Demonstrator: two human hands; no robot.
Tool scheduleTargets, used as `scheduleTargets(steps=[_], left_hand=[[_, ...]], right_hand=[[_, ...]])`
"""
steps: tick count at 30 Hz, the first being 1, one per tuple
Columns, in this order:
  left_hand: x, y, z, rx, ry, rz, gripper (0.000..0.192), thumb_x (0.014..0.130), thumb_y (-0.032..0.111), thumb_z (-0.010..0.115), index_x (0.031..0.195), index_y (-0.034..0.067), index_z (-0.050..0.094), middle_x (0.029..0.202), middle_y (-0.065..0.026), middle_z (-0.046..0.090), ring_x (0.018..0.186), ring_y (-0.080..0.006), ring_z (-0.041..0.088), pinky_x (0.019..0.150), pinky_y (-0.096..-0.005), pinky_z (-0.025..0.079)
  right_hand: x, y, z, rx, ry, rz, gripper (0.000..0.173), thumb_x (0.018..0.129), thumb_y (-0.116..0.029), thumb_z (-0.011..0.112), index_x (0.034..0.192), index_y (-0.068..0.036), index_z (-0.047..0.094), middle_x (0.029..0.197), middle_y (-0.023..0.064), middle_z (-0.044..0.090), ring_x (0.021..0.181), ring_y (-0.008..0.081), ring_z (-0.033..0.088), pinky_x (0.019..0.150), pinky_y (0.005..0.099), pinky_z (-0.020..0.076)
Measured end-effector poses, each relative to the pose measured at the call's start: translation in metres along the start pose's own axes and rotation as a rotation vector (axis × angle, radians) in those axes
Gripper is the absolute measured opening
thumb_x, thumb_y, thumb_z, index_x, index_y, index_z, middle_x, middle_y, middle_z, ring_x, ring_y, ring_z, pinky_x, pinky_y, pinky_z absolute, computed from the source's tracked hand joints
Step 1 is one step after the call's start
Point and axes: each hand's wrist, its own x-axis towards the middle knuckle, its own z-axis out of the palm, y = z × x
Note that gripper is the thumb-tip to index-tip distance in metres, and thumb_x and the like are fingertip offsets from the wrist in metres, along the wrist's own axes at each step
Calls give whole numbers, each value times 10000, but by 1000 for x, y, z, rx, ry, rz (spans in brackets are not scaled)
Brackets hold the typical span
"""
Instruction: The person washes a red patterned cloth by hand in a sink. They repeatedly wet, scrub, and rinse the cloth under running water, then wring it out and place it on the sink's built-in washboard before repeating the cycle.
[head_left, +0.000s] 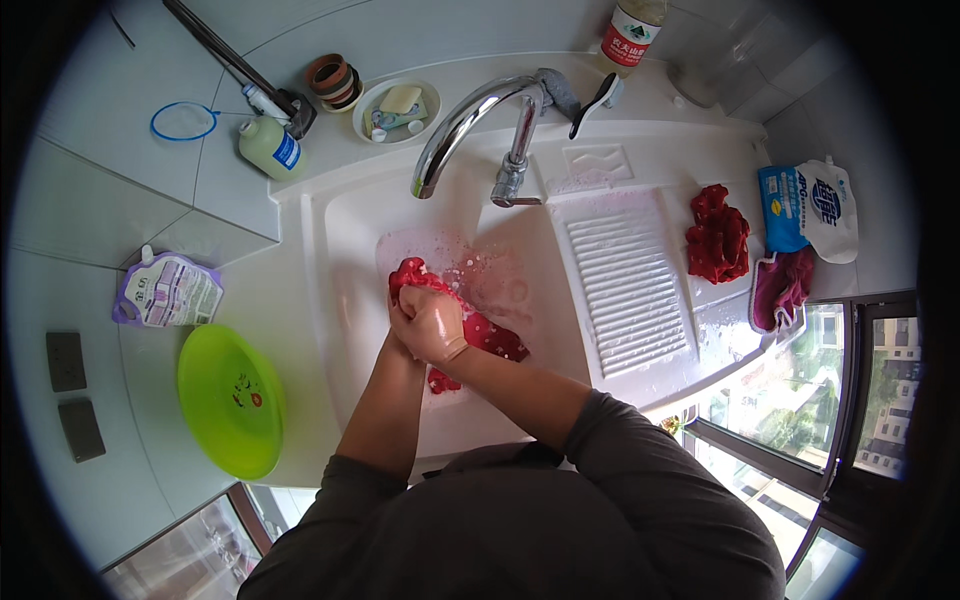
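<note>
In the white sink basin (360, 247), a wet red cloth (487, 336) with small pale spots is bunched in both hands, and its lower part hangs down into reddish, sudsy water. My right hand (437, 322) presses over the cloth's bunched top. Close against it on the left, my left hand (399, 319) grips the same cloth, partly hidden behind the right. A curved chrome faucet (480, 112) rises above the basin; no water stream shows from its spout.
Right of the basin lies a ribbed washboard (630, 292), with another red cloth (717, 236) and a maroon cloth (781, 289) beyond. A green plastic basin (231, 405) stands left. Behind are a soap dish (431, 94), a pale green bottle (270, 148) and a black-handled brush (595, 105).
</note>
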Motion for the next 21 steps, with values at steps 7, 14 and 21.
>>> scheduleTargets(steps=[7,14,21], left_hand=[[-21,39,31,-39,-281,176,223,998,278,572,1126,101,617,1142,-86,680,1095,-281,641,1001,-484,499],[2,-4,-60,195,-98,155,425,992,323,607,1337,79,567,1345,-58,620,1244,-202,560,1100,-384,367],[6,-116,-148,253,8,-453,428,941,131,573,1359,182,497,1229,-16,601,1059,-191,605,954,-352,463]], right_hand=[[31,57,-26,794,225,98,115,912,-41,560,1016,-71,601,937,84,703,903,241,674,782,386,523],[-24,169,-76,555,-214,590,355,921,-5,469,1214,-85,651,1195,79,639,1099,171,606,918,304,502],[-53,182,-39,-563,-159,317,468,865,-191,666,1330,-178,613,1482,108,477,1365,347,435,1101,506,420]])
